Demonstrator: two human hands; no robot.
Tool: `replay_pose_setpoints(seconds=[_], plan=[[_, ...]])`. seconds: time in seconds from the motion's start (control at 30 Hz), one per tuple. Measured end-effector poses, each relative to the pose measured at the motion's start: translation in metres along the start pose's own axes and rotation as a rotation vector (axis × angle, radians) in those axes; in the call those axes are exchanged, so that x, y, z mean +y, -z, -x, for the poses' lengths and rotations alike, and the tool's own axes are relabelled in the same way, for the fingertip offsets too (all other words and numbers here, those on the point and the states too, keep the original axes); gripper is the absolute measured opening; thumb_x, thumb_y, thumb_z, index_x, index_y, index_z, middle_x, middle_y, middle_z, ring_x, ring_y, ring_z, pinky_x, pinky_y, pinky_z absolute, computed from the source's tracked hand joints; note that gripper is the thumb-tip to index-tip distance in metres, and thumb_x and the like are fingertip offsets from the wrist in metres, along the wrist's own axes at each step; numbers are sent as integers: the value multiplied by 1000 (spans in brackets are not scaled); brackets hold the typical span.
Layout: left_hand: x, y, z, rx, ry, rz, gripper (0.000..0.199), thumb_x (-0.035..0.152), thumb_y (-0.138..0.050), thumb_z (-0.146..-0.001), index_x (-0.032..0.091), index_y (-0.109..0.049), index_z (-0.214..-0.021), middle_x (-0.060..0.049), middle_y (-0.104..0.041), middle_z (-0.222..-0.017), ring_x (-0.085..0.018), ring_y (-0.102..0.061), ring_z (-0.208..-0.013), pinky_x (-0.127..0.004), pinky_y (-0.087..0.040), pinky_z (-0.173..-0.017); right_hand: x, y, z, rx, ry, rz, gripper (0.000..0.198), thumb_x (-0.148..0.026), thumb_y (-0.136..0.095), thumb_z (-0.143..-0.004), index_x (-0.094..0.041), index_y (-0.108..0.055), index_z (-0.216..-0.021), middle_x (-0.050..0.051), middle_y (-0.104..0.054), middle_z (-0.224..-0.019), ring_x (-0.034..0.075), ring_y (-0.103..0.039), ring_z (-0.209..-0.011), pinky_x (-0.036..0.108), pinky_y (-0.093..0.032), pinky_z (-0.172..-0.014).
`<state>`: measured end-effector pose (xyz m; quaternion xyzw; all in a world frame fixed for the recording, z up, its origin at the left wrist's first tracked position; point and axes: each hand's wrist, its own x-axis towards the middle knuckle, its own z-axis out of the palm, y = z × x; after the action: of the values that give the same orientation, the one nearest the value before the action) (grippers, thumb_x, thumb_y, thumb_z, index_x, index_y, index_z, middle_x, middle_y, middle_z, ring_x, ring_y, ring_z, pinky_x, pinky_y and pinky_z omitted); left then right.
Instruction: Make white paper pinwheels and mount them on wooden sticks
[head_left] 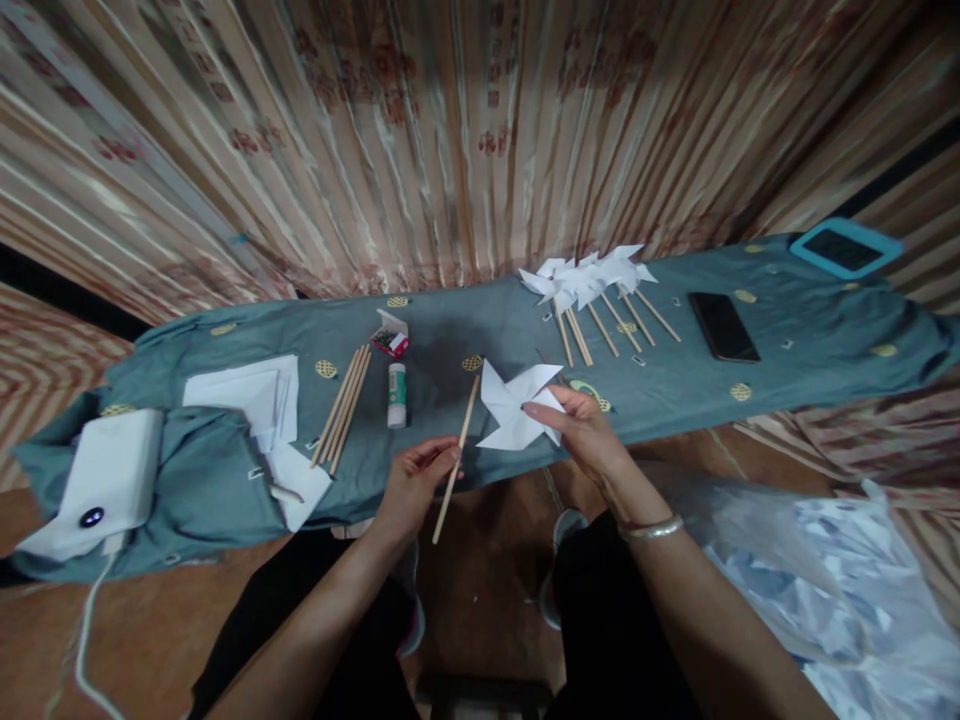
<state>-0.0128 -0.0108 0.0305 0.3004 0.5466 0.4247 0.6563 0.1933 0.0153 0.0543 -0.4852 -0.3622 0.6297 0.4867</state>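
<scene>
While stick in LH, pinwheel in RH.

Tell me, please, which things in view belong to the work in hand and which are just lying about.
Seem to belong: wooden stick in left hand; paper pinwheel in right hand; spare sticks; pinwheels on sticks; paper sheets; small open box; probably the tube; perhaps the bag.

Seem just lying about: phone; blue-framed device; white device with cable.
</scene>
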Motion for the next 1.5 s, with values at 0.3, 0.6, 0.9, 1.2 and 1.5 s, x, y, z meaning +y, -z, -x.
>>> replay_pose_setpoints(seconds=[0.3,0.6,0.9,1.2,1.5], plan=[[-11,-13,5,-136,109,109,42,44,-85,-54,15,-70,-81,0,-63,-62,-9,-57,-55,-20,-49,-52,6,1,7,-36,23,102,24,-41,-83,-59,-24,-75,-73,-2,-72,-67,15,-62,-59,28,-52,-60],[-19,-13,2,-144,92,182,37,40,-85,-56,15,-72,-80,1,-62,-65,-5,-50,-53,-18,-38,-51,8,1,19,-69,157,332,16,-38,-76,-71,-24,-74,-77,-1,-72,-72,16,-63,-64,27,-50,-62],[-19,-7,3,-244,102,121,33,45,-78,-65,14,-68,-70,3,-50,-50,-5,-37,-47,-21,-23,-46,9,2,45,-144,749,936,15,-15,-62,-85,-24,-66,-97,3,-73,-88,18,-67,-82,29,-54,-76],[-31,-7,14,-233,215,45,43,53,-74,-67,12,-64,-64,6,-42,-43,-3,-30,-40,-21,-17,-44,11,11,49,-223,857,1060,21,-8,-57,-86,-16,-60,-105,7,-72,-91,19,-66,-86,32,-56,-77],[-51,0,27,-193,379,6,40,48,-78,-66,13,-70,-84,2,-57,-60,-5,-43,-50,-20,-30,-48,33,29,50,-256,785,1132,20,-8,-58,-86,-13,-60,-105,9,-72,-93,19,-66,-88,33,-55,-82]])
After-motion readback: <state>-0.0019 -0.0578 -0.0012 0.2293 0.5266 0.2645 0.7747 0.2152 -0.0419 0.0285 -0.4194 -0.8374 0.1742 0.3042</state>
